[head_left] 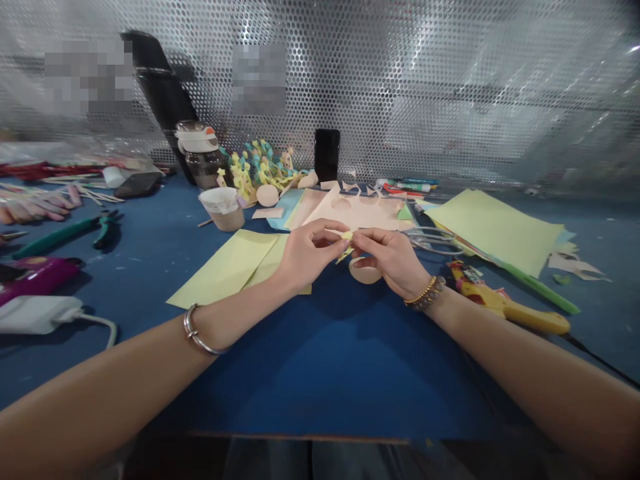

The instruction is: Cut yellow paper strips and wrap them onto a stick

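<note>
My left hand [313, 250] and my right hand [393, 257] meet above the middle of the table, fingertips pinched together. Between them is a small piece of yellow paper [347, 235], mostly covered by the fingers, so its exact shape is unclear. A thin yellow bit [345, 255] shows just below the fingertips; whether it joins the piece I cannot tell. Just under my right fingers is a round pale paper disc [366, 273]. Yellow paper sheets [225, 267] lie beside my left hand. Pale pink paper with round cut-outs [370, 210] lies behind both hands.
Scissors [437, 241], a yellow glue gun [505, 307] and stacked yellow sheets [500, 223] lie right. A paper cup [223, 210], colourful paper stars [255, 170], a bottle [203, 157] and an upright phone [327, 153] stand behind. Pliers [65, 233] and a white charger [40, 315] lie left.
</note>
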{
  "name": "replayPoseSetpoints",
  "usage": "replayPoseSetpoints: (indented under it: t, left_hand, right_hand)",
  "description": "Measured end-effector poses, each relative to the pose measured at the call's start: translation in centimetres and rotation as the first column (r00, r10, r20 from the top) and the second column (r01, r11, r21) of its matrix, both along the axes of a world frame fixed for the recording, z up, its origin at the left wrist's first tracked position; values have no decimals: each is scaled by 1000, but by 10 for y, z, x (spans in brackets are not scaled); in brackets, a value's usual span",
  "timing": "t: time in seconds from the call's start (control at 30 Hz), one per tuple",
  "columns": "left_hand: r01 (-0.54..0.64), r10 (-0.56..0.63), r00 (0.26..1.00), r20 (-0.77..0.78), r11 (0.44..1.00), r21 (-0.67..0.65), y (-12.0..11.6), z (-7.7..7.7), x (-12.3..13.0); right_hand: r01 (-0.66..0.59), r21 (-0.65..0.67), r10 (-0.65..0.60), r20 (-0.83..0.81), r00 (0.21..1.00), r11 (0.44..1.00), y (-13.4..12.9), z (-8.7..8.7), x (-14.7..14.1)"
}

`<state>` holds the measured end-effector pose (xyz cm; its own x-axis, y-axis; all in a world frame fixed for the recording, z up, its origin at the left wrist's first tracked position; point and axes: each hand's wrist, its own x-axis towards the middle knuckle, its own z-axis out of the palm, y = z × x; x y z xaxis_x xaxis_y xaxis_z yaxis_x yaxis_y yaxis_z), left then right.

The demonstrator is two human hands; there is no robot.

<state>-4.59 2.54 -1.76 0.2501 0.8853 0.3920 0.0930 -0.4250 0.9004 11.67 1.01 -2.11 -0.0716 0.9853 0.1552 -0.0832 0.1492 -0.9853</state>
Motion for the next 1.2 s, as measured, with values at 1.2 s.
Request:
replayPoseSetpoints:
  t: [1.2]
  left_hand:
    - [-52,54,998,-33,997,53,-2,2,0]
  right_hand:
    - [74,35,-77,78,994,997,-1,-1,-1]
